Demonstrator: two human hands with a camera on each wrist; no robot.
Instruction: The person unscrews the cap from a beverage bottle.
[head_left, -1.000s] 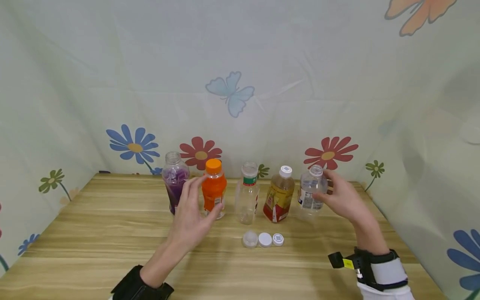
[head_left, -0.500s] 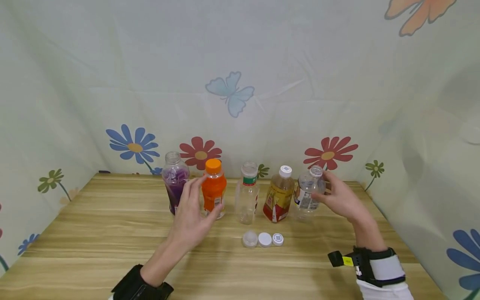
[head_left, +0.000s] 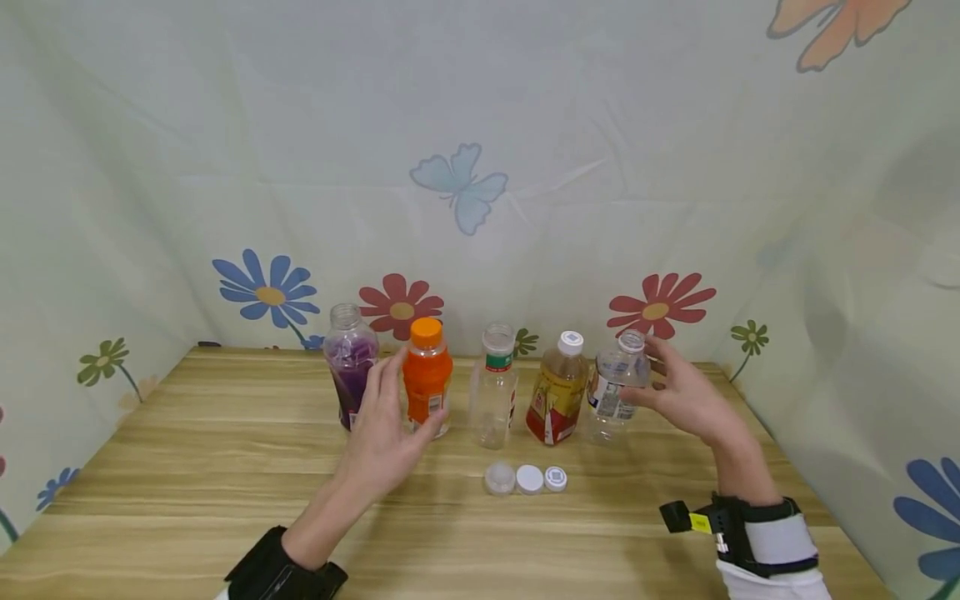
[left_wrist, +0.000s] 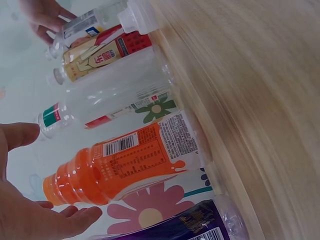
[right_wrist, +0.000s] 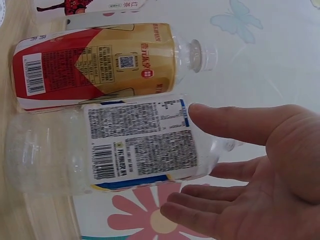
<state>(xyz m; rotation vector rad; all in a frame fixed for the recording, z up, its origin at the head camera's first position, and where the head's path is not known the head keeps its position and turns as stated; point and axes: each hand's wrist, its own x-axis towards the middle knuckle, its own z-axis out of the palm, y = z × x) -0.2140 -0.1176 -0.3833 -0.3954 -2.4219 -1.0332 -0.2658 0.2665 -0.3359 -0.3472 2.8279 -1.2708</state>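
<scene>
Behind my left hand (head_left: 386, 433) stands an orange juice bottle (head_left: 427, 379) with an orange cap. In the left wrist view, that hand's thumb and fingers are spread around the bottle's upper part, holding nothing. At the right end of the row stands an uncapped clear bottle (right_wrist: 142, 142) with a white-and-blue label. My right hand (head_left: 686, 396) is beside it, fingers loosely extended; in the right wrist view the thumb overlaps the label's edge, and whether it touches cannot be told. Just left of it, a tea bottle (head_left: 558, 392) wears a white cap.
An open bottle with a purple wrap (head_left: 351, 367) stands at the row's left end. A clear open bottle with a green band (head_left: 495, 404) is in the middle. Three loose caps (head_left: 529, 479) lie in front on the wooden table (head_left: 225, 467). A flowered curtain (head_left: 450, 100) hangs behind.
The clear bottle at the right end has shifted left, close against the tea bottle, and turned slightly. My right hand's fingers have loosened around it. The left hand has hardly moved.
</scene>
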